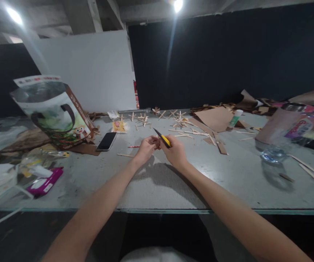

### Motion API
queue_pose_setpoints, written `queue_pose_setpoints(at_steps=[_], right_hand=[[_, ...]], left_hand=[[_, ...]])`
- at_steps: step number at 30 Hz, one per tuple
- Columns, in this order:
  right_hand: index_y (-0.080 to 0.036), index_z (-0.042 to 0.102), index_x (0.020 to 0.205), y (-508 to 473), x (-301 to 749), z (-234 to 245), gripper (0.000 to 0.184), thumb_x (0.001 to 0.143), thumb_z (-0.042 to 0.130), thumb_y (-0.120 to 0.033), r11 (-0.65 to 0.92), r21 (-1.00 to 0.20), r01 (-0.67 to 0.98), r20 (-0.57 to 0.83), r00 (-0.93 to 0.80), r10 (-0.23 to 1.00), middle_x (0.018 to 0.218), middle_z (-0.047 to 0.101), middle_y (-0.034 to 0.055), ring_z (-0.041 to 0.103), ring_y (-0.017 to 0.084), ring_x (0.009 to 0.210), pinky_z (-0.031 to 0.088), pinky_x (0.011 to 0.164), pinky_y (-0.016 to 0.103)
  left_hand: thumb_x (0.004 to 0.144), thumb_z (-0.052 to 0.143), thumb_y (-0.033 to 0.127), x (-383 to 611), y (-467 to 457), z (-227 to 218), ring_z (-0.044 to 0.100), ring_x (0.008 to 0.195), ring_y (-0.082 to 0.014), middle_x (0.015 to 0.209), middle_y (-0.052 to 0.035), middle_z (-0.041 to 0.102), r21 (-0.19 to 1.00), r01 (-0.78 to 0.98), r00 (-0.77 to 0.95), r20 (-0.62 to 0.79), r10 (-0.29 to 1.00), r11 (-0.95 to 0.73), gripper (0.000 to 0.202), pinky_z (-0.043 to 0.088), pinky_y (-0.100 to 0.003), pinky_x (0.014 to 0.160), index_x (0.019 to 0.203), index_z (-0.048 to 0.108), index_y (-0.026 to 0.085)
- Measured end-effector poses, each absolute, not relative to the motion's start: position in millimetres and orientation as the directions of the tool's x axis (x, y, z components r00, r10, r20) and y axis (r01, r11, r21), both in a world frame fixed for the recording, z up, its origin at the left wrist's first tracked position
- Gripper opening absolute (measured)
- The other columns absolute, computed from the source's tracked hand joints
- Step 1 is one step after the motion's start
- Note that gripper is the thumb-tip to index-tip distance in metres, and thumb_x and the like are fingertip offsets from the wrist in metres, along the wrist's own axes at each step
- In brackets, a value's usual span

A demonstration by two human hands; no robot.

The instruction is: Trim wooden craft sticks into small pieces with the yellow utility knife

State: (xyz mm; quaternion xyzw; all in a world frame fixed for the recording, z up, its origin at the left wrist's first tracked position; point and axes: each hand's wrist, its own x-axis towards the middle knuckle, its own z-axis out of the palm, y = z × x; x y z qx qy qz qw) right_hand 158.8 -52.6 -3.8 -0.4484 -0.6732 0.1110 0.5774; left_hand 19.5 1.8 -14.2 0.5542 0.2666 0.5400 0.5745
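Observation:
Over the middle of the table, my right hand (175, 150) is wrapped round a yellow and black utility knife (164, 140), its dark pointed end aimed up and to the left. Close beside it, my left hand (146, 148) is closed with fingertips pinched together, almost touching the right hand; whatever it holds is hidden or too small to make out. A red-and-white striped stick (134, 146) and a flat wooden stick (125, 155) lie just left of my left hand. Beyond both hands, several wooden sticks (181, 122) lie loose and in crossed shapes.
To the left stand a large printed bag (61, 116), a phone (107, 141) and a purple tissue pack (45, 181). On the right are cardboard pieces (214, 118), a glue stick (236, 118), a clear glass-like object (273, 154) and a blurred bottle (281, 123). The table's front edge (162, 211) runs near me.

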Motion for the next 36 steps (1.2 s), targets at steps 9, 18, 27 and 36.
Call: queue_pose_setpoints(at_steps=[9, 18, 27, 36], right_hand=[[-0.021, 0.069, 0.079, -59, 160, 7, 0.019, 0.084, 0.058, -0.035, 0.571, -0.743, 0.348, 0.630, 0.080, 0.772, 0.068, 0.070, 0.0020, 0.060, 0.018, 0.063, 0.044, 0.062, 0.027], [-0.019, 0.069, 0.085, -64, 151, 3, 0.030, 0.091, 0.059, -0.047, 0.539, -0.795, 0.279, 0.593, 0.172, 0.786, 0.071, 0.067, 0.0026, 0.057, 0.019, 0.064, 0.044, 0.064, 0.029], [-0.019, 0.067, 0.077, -60, 164, 11, 0.024, 0.084, 0.057, -0.040, 0.531, -0.719, 0.448, 0.620, 0.069, 0.781, 0.065, 0.064, 0.0019, 0.053, 0.017, 0.059, 0.037, 0.059, 0.028], [-0.019, 0.066, 0.077, -57, 171, 15, 0.023, 0.076, 0.059, -0.041, 0.564, -0.736, 0.375, 0.612, 0.013, 0.791, 0.064, 0.058, 0.0000, 0.049, 0.016, 0.060, 0.037, 0.059, 0.027]], left_hand=[[0.061, 0.094, 0.036, 14, 2, -9, 0.058, 0.054, -0.0112, 0.058, 0.0012, 0.065, 0.903, -0.274, 0.192, 0.388, 0.901, -0.330, 0.032, 0.048, -0.026, 0.058, 0.066, 0.070, 0.016], [0.054, 0.099, 0.053, 24, -5, -6, 0.056, 0.054, -0.0106, 0.060, 0.0028, 0.061, 0.875, -0.352, 0.166, 0.407, 0.898, -0.331, 0.054, 0.048, -0.025, 0.057, 0.064, 0.060, 0.018], [0.064, 0.093, 0.035, 12, -5, 3, 0.063, 0.060, -0.0135, 0.065, -0.0006, 0.068, 0.910, -0.197, 0.159, 0.396, 0.904, -0.364, 0.032, 0.054, -0.028, 0.062, 0.066, 0.067, 0.017], [0.077, 0.082, 0.031, -1, -8, 15, 0.064, 0.069, -0.0165, 0.073, -0.0038, 0.070, 0.739, -0.042, 0.161, 0.669, 0.725, -0.672, 0.017, 0.052, -0.029, 0.067, 0.065, 0.075, 0.021]])
